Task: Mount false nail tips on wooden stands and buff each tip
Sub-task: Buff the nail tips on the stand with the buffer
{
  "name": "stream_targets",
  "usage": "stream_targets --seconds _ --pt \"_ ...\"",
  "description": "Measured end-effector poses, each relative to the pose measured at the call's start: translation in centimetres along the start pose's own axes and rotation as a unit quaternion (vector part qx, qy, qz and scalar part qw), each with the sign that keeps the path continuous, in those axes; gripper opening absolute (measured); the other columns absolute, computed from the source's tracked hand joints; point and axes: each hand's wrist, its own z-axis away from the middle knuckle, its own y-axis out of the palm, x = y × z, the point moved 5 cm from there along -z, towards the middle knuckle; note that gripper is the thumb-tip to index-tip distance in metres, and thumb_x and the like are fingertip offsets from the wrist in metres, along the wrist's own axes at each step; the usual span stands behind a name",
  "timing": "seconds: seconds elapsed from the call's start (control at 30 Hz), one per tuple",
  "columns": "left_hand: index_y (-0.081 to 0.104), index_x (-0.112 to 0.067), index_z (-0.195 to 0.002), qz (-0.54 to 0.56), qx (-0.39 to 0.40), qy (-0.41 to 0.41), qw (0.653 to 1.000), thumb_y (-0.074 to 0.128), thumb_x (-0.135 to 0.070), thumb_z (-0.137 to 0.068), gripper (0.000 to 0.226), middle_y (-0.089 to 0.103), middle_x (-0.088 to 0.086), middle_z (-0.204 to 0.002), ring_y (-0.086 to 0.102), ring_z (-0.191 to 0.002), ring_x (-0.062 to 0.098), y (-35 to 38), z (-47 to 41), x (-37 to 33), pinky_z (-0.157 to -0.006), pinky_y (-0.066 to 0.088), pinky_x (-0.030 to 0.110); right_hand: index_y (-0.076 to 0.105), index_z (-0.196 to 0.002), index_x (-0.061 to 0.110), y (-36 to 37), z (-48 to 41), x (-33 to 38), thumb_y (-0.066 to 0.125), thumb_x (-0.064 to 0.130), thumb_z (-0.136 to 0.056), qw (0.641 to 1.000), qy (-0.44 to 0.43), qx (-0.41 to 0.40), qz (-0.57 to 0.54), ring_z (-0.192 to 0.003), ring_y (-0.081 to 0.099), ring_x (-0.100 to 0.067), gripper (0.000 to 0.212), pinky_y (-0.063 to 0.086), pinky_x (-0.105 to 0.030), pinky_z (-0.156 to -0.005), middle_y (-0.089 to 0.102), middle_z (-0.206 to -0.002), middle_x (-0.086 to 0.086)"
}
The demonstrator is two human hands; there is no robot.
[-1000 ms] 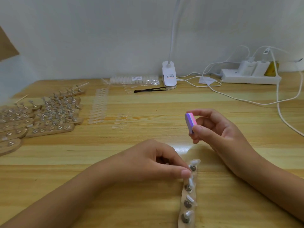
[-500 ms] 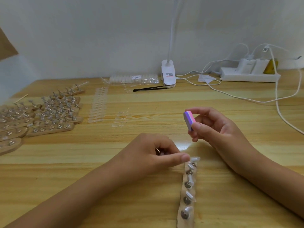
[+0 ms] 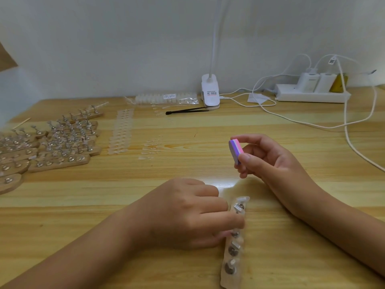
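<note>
- Far to the left of the fingers, a pile of spare stands (image 3: pixel 62 147) lies well out of the way (the bits on them are too small to make out).
- The left hand (image 3: pixel 187 213) is curled. Its pointing finger and thumb are closed on the middle of the wooden stand (image 3: pixel 233 257), likely to stop it sliding.
- The fingertips hide what they pinch, so I cannot tell if it is a tip or a peg.
- A clear nail tip (image 3: pixel 242 199) sits on the peg just past those fingertips.
- Up and to the right, the right hand (image 3: pixel 270 163) squeezes the buffer block (image 3: pixel 236 150) between thumb and fingers, off the table, probably ready to rub.
</note>
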Motion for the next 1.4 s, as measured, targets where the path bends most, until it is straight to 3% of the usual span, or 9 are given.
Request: stream_targets --seconds 0.17,0.3,0.37,0.43,0.53,0.8,1.0,1.23,1.4 --pt "0.073 -0.014 -0.08 -0.013 -0.033 -0.004 0.999 0.068 -0.018 -0.088 0.01 0.053 -0.002 -0.064 0.042 -0.056 0.017 -0.4 0.2 0.2 -0.05 0.038 0.028 0.062 -0.118 0.017 -0.1 0.0 -0.1 0.066 0.024 -0.083 1.0 0.0 0.005 0.005 -0.071 0.062 -0.006 0.037 0.054 -0.02 -0.071 0.066 -0.073 0.003" --pt "0.064 -0.012 -0.081 0.164 -0.167 -0.155 0.96 0.07 -0.01 -0.083 0.007 0.06 -0.003 -0.071 0.055 -0.062 0.012 -1.3 0.6 2.2 -0.055 0.048 0.025 0.066 -0.115 0.023 -0.5 -0.1 -0.5 0.065 0.026 -0.082 1.0 0.009 0.0 -0.015 -0.073 0.063 -0.009 0.033 0.053 -0.021 -0.07 0.066 -0.077 0.001" --pt "0.06 -0.016 -0.082 0.3 -0.214 -0.295 0.881 0.069 -0.014 -0.081 0.009 0.067 -0.003 -0.087 0.066 -0.079 0.016 -1.0 1.2 3.9 -0.068 0.053 0.025 0.068 -0.113 0.027 -0.5 -0.2 -0.6 0.067 0.027 -0.081 0.999 0.015 0.004 -0.03 -0.074 0.062 -0.011 0.032 0.053 -0.022 -0.07 0.066 -0.079 0.0" --pt "0.061 -0.021 -0.078 0.466 -0.227 -0.412 0.75 0.071 -0.016 -0.08 0.012 0.072 0.001 -0.1 0.07 -0.093 0.019 0.2 1.8 4.9 -0.076 0.054 0.022 0.07 -0.111 0.031 -0.4 -0.2 -0.6 0.072 0.031 -0.079 0.999 0.015 0.015 -0.03 -0.075 0.063 -0.011 0.032 0.053 -0.023 -0.071 0.066 -0.08 0.0" --pt "0.065 -0.025 -0.072 0.593 -0.237 -0.487 0.596 0.07 -0.016 -0.079 0.013 0.074 0.005 -0.088 0.072 -0.083 0.016 1.8 2.2 5.3 -0.069 0.053 0.017 0.07 -0.112 0.033 -0.4 -0.2 -0.7 0.072 0.039 -0.075 0.999 0.013 0.017 -0.034 -0.076 0.064 -0.009 0.037 0.053 -0.022 -0.072 0.066 -0.081 0.0" --pt "0.07 -0.03 -0.083 0.59 -0.211 -0.462 0.628 0.073 -0.017 -0.08 0.014 0.07 0.0 -0.079 0.068 -0.075 0.014 2.1 1.4 4.8 -0.07 0.052 0.018 0.071 -0.112 0.025 -0.1 -0.3 -0.8 0.074 0.029 -0.075 0.994 0.027 0.043 -0.093 -0.072 0.061 -0.012 0.038 0.053 -0.023 -0.068 0.064 -0.08 -0.004" --pt "0.072 -0.028 -0.082 0.641 -0.185 -0.451 0.593 0.071 -0.037 -0.076 0.011 0.072 0.002 -0.084 0.069 -0.08 0.015 2.3 0.9 4.2 -0.072 0.053 0.019 0.072 -0.11 0.026 -0.1 -0.3 -0.8 0.071 0.028 -0.077 0.994 0.025 0.043 -0.094 -0.07 0.06 -0.013 0.033 0.053 -0.023 -0.068 0.064 -0.079 -0.005" --pt "0.071 -0.022 -0.1 0.624 -0.186 -0.466 0.599 0.073 -0.024 -0.078 0.021 0.073 0.001 -0.085 0.069 -0.079 0.012 2.7 1.2 4.5 -0.073 0.052 0.018 0.071 -0.115 0.025 -0.3 -0.3 -0.9 0.07 0.035 -0.075 0.996 0.019 0.047 -0.079 -0.075 0.062 -0.012 0.041 0.053 -0.023 -0.07 0.064 -0.083 -0.004" --pt "0.077 -0.025 -0.081 0.625 -0.169 -0.463 0.606 0.076 -0.038 -0.069 0.018 0.07 -0.004 -0.079 0.065 -0.073 0.007 2.8 0.9 4.5 -0.073 0.052 0.017 0.07 -0.119 0.022 0.3 0.0 -0.6 0.069 0.035 -0.079 0.992 0.006 0.102 -0.071 -0.073 0.058 -0.011 0.042 0.052 -0.023 -0.074 0.064 -0.081 0.001"
